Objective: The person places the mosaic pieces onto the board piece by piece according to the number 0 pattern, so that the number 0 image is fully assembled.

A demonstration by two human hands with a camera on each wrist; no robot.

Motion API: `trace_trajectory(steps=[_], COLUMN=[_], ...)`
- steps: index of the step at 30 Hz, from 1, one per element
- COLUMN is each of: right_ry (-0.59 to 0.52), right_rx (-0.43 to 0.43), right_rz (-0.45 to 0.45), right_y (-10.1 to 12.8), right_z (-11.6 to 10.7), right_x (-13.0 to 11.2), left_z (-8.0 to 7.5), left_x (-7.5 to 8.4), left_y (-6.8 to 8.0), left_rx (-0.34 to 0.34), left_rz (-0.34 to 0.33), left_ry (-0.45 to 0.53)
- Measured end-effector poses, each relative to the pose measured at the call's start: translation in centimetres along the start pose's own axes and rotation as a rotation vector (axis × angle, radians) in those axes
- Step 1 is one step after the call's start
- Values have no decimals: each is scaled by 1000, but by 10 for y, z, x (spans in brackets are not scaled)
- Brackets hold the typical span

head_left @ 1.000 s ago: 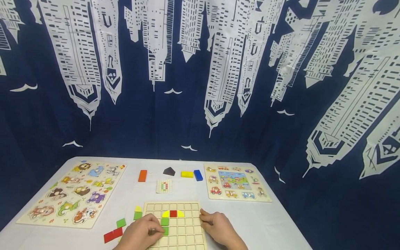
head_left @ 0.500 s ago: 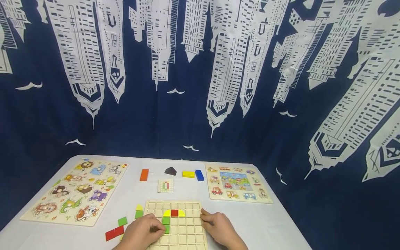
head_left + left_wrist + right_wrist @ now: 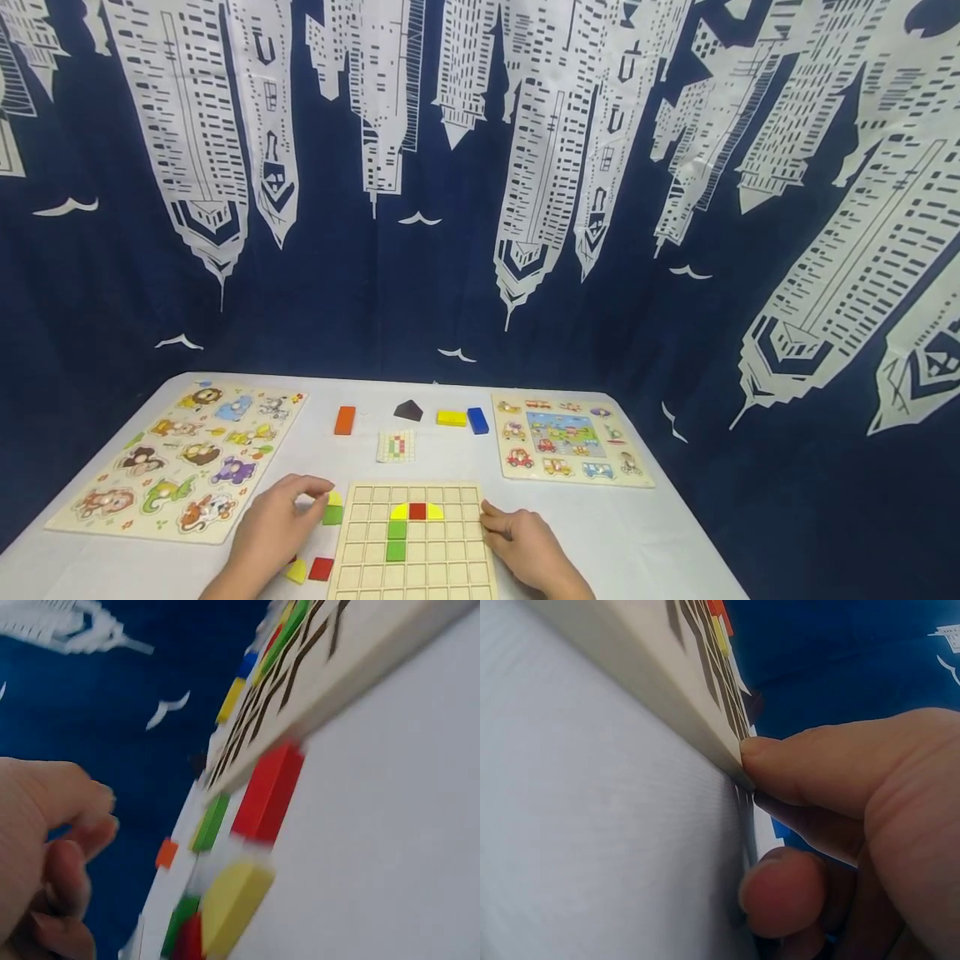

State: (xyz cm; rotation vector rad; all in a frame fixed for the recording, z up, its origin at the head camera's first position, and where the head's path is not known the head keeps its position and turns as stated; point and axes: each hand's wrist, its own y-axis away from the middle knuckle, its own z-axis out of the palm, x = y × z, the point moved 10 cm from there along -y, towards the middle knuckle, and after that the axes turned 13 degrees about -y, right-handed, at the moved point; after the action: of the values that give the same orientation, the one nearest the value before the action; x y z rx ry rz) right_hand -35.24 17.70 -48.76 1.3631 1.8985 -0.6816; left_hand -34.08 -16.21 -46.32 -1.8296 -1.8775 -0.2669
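Navy skyline curtain behind a white table (image 3: 645, 533). Grid board (image 3: 416, 542) sits at table's 6 o'clock, lying flat, long axis running 12 to 6. In its cells: yellow piece, red square (image 3: 417, 511), yellow piece in one row; two green squares (image 3: 396, 539) stacked below, column running 12 to 6. Left hand (image 3: 273, 525) at board's 9 o'clock, fingers curled toward the green block (image 3: 332, 515) and yellow triangle at the board's edge; cannot tell if it grips them. Right hand (image 3: 525, 546) at board's 3 o'clock, fingertips pressed on its edge. Loose red block (image 3: 321, 569) and yellow wedge (image 3: 296, 572) near left wrist.
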Motion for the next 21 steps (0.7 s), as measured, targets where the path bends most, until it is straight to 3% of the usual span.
trace_trajectory(steps=[4,10,21], right_ry=[7,-2,30], right_rx=[-2,-12,19], right_rz=[-5,-18,-33], right_y=[-1,-1,1], right_z=[-1,1,-1], right_x=[-1,-1,-4], left_z=[5,20,23], left_x=[-15,-12,-14], left_y=[-3,-1,-3], left_rx=[-34,-72,-88], left_rz=[17,65,55], left_ry=[-65,-80,-115])
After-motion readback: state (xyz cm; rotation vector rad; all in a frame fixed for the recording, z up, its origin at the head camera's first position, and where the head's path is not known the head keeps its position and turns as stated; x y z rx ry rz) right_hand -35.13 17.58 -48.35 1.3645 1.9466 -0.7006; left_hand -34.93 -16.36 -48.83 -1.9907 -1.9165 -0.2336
